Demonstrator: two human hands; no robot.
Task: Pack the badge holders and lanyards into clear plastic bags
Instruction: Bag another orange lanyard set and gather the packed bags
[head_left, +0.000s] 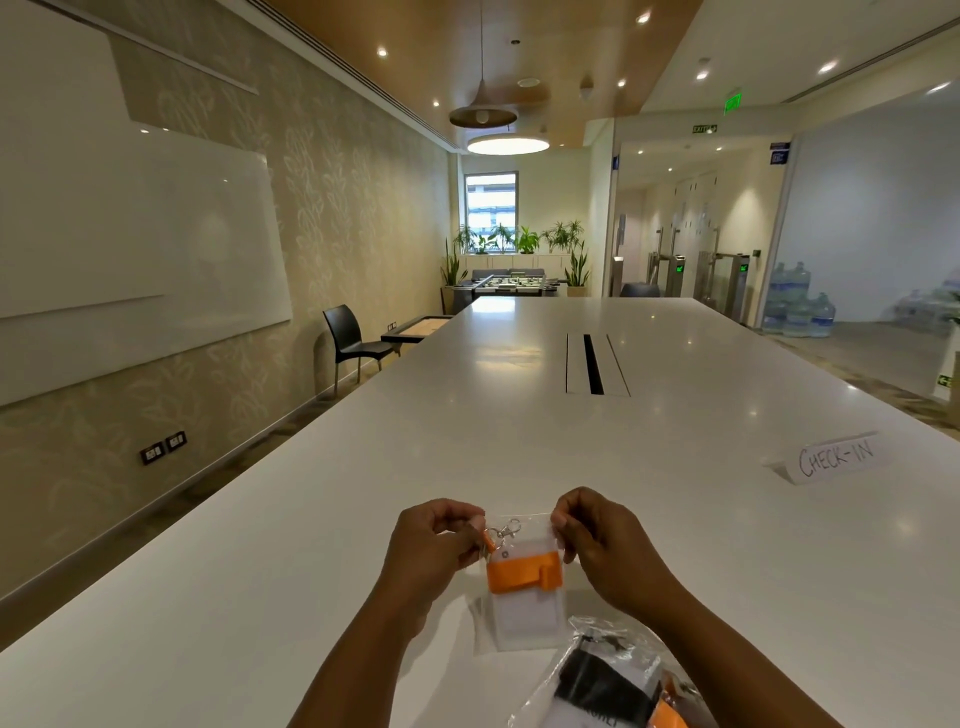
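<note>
A clear plastic bag (519, 618) is held upright just above the white table (519, 441). Inside it are a white badge holder and a folded orange lanyard (522, 571) with a metal clip near the bag's top. My left hand (434, 545) pinches the bag's top left corner. At the top right corner my right hand (597, 540) pinches the same edge. A second clear bag (613, 675) with a black lanyard and an orange one lies on the table in front of my right forearm.
A folded paper sign reading CHECK-IN (831, 460) stands on the table to the right. A cable slot (592, 364) runs along the table's middle. A black chair (348, 338) stands by the left wall.
</note>
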